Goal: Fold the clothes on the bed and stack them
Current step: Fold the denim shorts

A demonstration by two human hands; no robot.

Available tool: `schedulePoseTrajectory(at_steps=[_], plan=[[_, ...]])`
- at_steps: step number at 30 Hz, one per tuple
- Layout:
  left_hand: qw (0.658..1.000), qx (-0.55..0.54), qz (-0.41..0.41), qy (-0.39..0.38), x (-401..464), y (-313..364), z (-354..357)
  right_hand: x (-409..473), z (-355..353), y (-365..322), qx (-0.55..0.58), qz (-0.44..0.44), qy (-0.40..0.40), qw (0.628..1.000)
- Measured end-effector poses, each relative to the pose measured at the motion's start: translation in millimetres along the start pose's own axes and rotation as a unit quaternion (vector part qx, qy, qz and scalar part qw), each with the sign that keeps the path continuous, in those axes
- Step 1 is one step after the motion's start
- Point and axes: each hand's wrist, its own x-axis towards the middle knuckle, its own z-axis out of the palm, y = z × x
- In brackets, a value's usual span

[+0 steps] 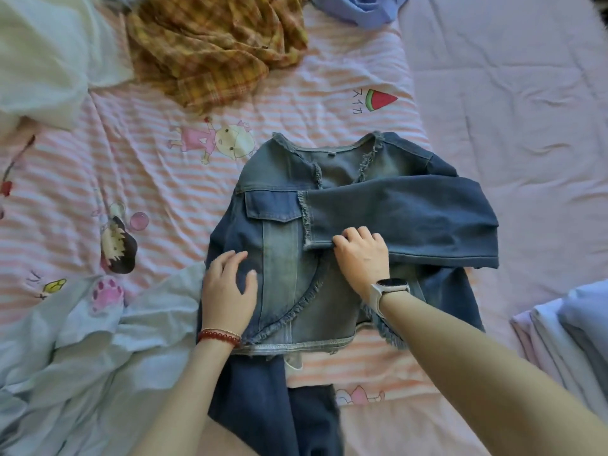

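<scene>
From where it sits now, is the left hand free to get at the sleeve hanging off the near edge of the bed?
Probably yes. The left hand rests flat on the denim jacket, holding nothing, and the hanging sleeve lies just below its wrist, uncovered.

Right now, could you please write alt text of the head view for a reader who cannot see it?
A person folds a denim jacket on a striped bed sheet: the right hand grips a sleeve laid across the front, and the left hand presses the jacket flat. A yellow checked shirt lies crumpled behind.

Two-tone blue denim jacket [283, 258], yellow-brown plaid shirt [210, 51], pink-striped sheet [158, 192]
</scene>
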Motion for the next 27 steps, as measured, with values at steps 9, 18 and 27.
schedulePoseTrajectory(at_steps=[9, 18, 27], plan=[[0.922, -0.196, -0.332, 0.036, -50, -60, -26, -26, -14, -46, 0.189, -0.04, -0.184, 0.964], [0.951, -0.122, -0.283, -0.007, -100, -75, -29, -165, -15, -102, 0.38, -0.061, -0.25, 0.888], [0.975, -0.126, -0.118, 0.139, -81, -71, -113, -199, -13, -148, 0.428, -0.069, -0.318, 0.843]])
